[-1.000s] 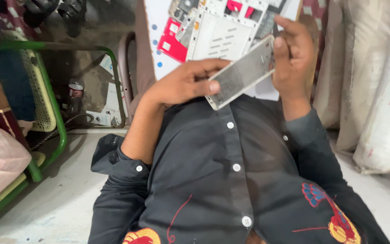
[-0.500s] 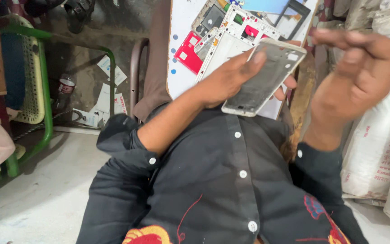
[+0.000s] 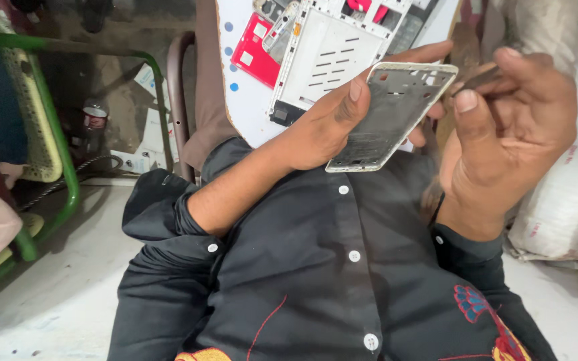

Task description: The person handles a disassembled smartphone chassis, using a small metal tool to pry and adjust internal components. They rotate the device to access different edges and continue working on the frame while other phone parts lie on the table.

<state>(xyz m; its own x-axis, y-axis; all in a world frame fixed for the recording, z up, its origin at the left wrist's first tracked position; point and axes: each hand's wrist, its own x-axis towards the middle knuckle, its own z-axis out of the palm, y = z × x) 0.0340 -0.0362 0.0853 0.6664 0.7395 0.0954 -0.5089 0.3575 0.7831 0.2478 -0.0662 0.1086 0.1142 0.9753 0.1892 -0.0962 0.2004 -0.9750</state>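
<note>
My left hand (image 3: 329, 124) grips a silver phone frame (image 3: 396, 113) from behind, thumb across its front, and holds it tilted over my black shirt (image 3: 316, 267). My right hand (image 3: 503, 140) is just right of the frame's top corner. Its thumb and fingers pinch a thin dark tool (image 3: 483, 77) whose tip points at that corner. Behind both hands a white board (image 3: 249, 107) carries phone parts, among them a white phone chassis (image 3: 329, 60) and a red piece (image 3: 252, 50).
A green metal-framed seat (image 3: 55, 140) stands at the left, with a small can (image 3: 93, 120) and papers on the floor behind it. A brown tubular chair back (image 3: 176, 100) rises beside the board. White sacks (image 3: 570, 194) are stacked at the right.
My right hand let go of the frame's top, swung out to the right, and has come back beside the corner pinching the thin tool. My left hand kept hold of the frame.
</note>
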